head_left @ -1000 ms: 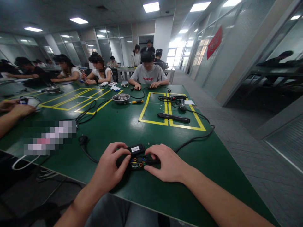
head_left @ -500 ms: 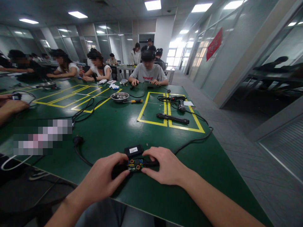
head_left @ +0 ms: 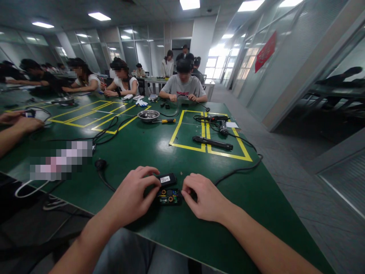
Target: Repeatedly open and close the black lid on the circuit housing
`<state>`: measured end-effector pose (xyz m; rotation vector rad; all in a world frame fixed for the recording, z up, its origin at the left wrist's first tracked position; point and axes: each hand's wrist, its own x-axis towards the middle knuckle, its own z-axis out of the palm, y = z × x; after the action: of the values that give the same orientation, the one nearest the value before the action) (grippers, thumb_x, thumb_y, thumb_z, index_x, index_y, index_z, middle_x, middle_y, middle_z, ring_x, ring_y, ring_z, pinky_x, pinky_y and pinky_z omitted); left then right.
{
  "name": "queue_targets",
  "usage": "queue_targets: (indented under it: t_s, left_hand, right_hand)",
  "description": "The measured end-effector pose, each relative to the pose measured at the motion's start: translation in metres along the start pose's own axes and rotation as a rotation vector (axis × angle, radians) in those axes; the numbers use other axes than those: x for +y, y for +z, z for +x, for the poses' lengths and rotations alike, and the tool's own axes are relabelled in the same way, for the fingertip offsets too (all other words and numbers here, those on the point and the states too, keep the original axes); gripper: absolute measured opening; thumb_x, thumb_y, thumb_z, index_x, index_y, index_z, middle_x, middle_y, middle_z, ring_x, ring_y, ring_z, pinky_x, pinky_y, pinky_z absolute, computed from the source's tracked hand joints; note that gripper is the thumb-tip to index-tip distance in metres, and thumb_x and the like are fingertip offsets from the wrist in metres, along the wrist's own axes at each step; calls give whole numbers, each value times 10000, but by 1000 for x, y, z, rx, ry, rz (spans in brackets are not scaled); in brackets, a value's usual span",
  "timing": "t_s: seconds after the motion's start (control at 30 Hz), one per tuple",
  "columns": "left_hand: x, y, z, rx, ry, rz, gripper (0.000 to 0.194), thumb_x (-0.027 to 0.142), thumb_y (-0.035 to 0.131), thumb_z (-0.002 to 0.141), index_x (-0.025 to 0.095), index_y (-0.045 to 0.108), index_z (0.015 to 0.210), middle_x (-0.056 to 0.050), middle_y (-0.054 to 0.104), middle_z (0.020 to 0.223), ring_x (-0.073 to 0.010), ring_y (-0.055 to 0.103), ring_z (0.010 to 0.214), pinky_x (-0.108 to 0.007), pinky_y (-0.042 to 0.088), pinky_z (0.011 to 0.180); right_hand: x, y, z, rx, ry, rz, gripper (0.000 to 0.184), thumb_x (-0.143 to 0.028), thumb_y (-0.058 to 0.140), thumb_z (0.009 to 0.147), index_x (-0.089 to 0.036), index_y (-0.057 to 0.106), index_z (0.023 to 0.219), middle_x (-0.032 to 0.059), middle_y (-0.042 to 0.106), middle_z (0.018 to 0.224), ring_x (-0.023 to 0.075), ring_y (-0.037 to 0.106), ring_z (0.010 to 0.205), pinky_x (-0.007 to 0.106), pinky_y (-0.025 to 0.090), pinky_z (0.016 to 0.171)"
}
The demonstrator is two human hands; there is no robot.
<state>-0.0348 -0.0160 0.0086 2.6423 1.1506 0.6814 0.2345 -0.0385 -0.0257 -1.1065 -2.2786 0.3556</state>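
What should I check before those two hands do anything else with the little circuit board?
1. Circuit board in plain sight: ok, its parts face up between the hands.
2. Black cover off the board: ok, it lies just beyond it, white label up.
3. Plug out of any socket: ok, it lies loose on the table.
4. Left hand gripping firmly: cannot tell, its fingertips are by the left ends of the board and cover.
5. Right hand gripping the cord: cannot tell, its fingers hide what is between them.
6. Screwdriver close by: not ok, it is farther up the table, beside the metal bowl.
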Motion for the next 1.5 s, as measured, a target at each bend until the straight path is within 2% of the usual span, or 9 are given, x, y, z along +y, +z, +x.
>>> queue_targets:
  t_s: [0.1, 0.27, 0.37, 0.5, 0.7, 1.07, 1.27, 1.4, 1.5]
  left_hand:
    - [-4, 9, 17, -81, -71, -21, 280, 261, 644, 1054, 285, 810, 1278, -90, 740, 1377, -302, 697, 1222, -467, 556, 1063]
    - [-18, 12, 29, -199, -70, 24, 312, 262, 666, 1062, 309, 801, 1339, -79, 771, 1306, -291, 722, 1163, -436, 583, 1027]
    - [-20, 7, 24, -177, -22, 34, 317, 254, 666, 1062, 297, 794, 1348, -82, 775, 1271, -280, 730, 1126, -418, 595, 1007]
    - [-7, 3, 6, -75, 63, -63, 340, 241, 621, 1092, 295, 754, 1400, -87, 750, 1303, -251, 715, 1155, -387, 599, 1021]
    - [13, 6, -9, -131, 167, -52, 427, 181, 613, 1084, 363, 712, 1458, -79, 745, 1302, -261, 691, 1147, -400, 618, 962]
    - [7, 7, -19, -119, 112, -58, 368, 193, 600, 1089, 324, 752, 1397, -86, 748, 1316, -259, 688, 1165, -401, 605, 985]
    - [6, -13, 13, -295, 101, -133, 275, 221, 649, 1053, 306, 800, 1266, -46, 801, 1219, -234, 736, 1096, -345, 580, 957]
    - [-4, -6, 37, -156, -50, -50, 184, 220, 687, 997, 234, 778, 1156, -71, 816, 1149, -270, 742, 1057, -392, 582, 954]
    - [-10, 7, 39, -179, -93, -28, 212, 194, 698, 972, 228, 766, 1170, -70, 818, 1141, -278, 749, 1051, -410, 594, 952]
  right_hand:
    - [0, -2, 0, 7, 5, 4, 167, -111, 610, 906, -218, 513, 824, 10, 586, 785, 197, 529, 746, 335, 348, 726]
    - [0, -7, 0, 8, 22, 38, 181, -96, 616, 858, -220, 495, 806, -11, 562, 768, 180, 519, 719, 335, 344, 736]
    - [-1, -6, 0, -5, 20, 33, 189, -100, 627, 828, -222, 485, 802, -14, 552, 768, 178, 505, 715, 333, 334, 735]
    - [-1, -4, 1, -21, 19, 21, 196, -108, 629, 830, -226, 474, 811, -11, 551, 777, 179, 495, 717, 330, 328, 737]
    - [-1, -5, 1, -32, 27, 17, 204, -113, 635, 826, -229, 468, 810, -14, 550, 771, 180, 492, 715, 329, 336, 745]
    - [-4, -5, 2, -50, 34, 38, 196, -119, 660, 852, -223, 496, 827, -11, 572, 783, 177, 516, 720, 328, 348, 746]
    - [-3, -5, 2, -49, 38, 33, 199, -100, 651, 843, -226, 497, 834, -6, 585, 799, 181, 522, 731, 332, 360, 754]
    - [-3, -4, 2, -51, 59, 25, 201, -103, 655, 836, -226, 496, 828, -5, 591, 801, 186, 534, 743, 334, 362, 753]
    - [-4, -4, 2, -45, 77, 13, 198, -97, 668, 827, -222, 516, 847, -3, 602, 817, 187, 546, 755, 332, 364, 754]
